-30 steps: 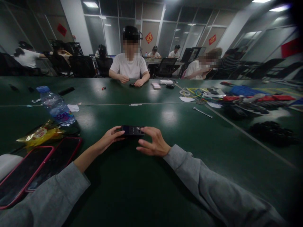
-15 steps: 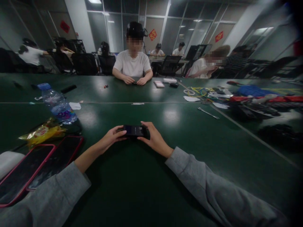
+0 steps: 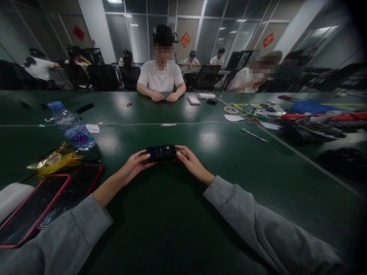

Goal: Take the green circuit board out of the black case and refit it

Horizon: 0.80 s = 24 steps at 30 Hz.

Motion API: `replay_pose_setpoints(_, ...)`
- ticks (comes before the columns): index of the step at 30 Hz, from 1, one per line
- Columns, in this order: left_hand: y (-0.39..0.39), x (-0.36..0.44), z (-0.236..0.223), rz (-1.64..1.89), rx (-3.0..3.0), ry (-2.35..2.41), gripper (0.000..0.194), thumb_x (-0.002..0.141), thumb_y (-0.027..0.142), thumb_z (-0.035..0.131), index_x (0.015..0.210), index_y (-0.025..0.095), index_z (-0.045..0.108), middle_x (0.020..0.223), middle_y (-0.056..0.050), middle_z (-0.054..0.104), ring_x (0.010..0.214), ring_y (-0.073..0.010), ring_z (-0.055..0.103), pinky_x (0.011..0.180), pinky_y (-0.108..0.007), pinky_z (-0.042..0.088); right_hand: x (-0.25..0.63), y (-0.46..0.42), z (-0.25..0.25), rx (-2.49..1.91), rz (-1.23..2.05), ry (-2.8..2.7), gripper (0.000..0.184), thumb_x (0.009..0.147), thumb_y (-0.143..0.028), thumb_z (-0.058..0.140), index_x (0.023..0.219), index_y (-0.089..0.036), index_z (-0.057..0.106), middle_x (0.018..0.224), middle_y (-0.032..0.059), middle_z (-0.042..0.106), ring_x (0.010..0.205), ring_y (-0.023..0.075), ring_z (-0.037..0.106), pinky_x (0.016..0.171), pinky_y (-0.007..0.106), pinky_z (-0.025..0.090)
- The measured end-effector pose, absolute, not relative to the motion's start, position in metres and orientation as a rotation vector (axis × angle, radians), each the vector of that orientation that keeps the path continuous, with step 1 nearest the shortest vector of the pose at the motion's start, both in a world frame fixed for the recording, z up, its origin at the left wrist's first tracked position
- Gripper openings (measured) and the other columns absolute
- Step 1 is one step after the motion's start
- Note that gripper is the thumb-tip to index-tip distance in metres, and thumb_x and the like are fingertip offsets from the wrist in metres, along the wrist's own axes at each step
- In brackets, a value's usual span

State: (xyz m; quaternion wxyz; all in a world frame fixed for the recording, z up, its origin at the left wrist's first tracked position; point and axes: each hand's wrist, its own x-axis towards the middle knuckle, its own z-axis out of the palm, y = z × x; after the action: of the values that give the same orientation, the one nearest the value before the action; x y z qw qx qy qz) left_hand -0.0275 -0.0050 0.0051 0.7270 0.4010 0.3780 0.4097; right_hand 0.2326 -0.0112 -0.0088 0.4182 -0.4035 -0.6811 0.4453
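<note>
A black smartphone [image 3: 161, 152] is held sideways above the green table, its dark screen lit with small pale marks. Around its left end my left hand [image 3: 135, 164] is closed, thumb on the front edge and fingers underneath. My right hand [image 3: 192, 160] grips the right end between thumb and fingers, and part of those fingers is hidden behind the phone. Both forearms are in grey sleeves.
At left stand a plastic bottle [image 3: 71, 126], a yellow snack packet [image 3: 56, 160] and two red-edged phones [image 3: 37, 208]. A wrench [image 3: 254, 135] and tangled cables [image 3: 243, 110] lie at right. Across the green table [image 3: 160, 214] sits a person [image 3: 161, 78] in white.
The phone has tilted, its right end rising slightly and shifting left. My right thumb and fingers have moved from over the screen's right part to its right edge.
</note>
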Motion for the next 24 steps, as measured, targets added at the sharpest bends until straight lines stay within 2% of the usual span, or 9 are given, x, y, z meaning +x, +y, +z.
replay_pose_setpoints(3,-0.006,-0.028,0.003,0.911,0.89,0.829,0.051,0.08,0.021,0.07,0.126,0.012,0.05,0.126,-0.016,0.059,0.106,-0.0242,0.065,0.106,-0.04,0.043,0.234,-0.011,-0.007,-0.983,1.213,-1.673,0.045,0.093,-0.043,0.05,0.132,-0.023,0.043,0.108,0.0077,0.063,0.092,0.0186,0.065,0.087,0.043,0.054)
replay_pose_setpoints(7,-0.007,-0.029,0.001,0.906,0.921,0.81,0.049,0.08,0.021,0.071,0.125,0.014,0.05,0.128,-0.015,0.058,0.107,-0.0235,0.065,0.108,-0.041,0.042,0.235,-0.012,-0.002,-0.967,1.291,-1.63,0.044,0.092,-0.04,0.052,0.133,-0.025,0.044,0.119,0.0087,0.06,0.104,0.0193,0.062,0.095,0.044,0.051)
replay_pose_setpoints(13,-0.007,-0.029,0.001,0.903,0.937,0.8,0.049,0.08,0.018,0.071,0.124,0.014,0.052,0.125,-0.015,0.059,0.107,-0.0233,0.065,0.107,-0.04,0.043,0.237,-0.012,0.0,-0.955,1.353,-1.586,0.044,0.09,-0.037,0.057,0.132,-0.026,0.047,0.122,0.0077,0.06,0.114,0.0206,0.059,0.1,0.048,0.049)
replay_pose_setpoints(24,-0.011,-0.03,0.007,0.884,0.969,0.784,0.052,0.078,0.017,0.071,0.127,0.017,0.053,0.126,-0.013,0.059,0.108,-0.0231,0.063,0.105,-0.04,0.045,0.234,-0.014,0.003,-0.949,1.415,-1.48,0.044,0.085,-0.035,0.064,0.126,-0.024,0.053,0.119,0.0077,0.062,0.11,0.0204,0.061,0.099,0.045,0.052)
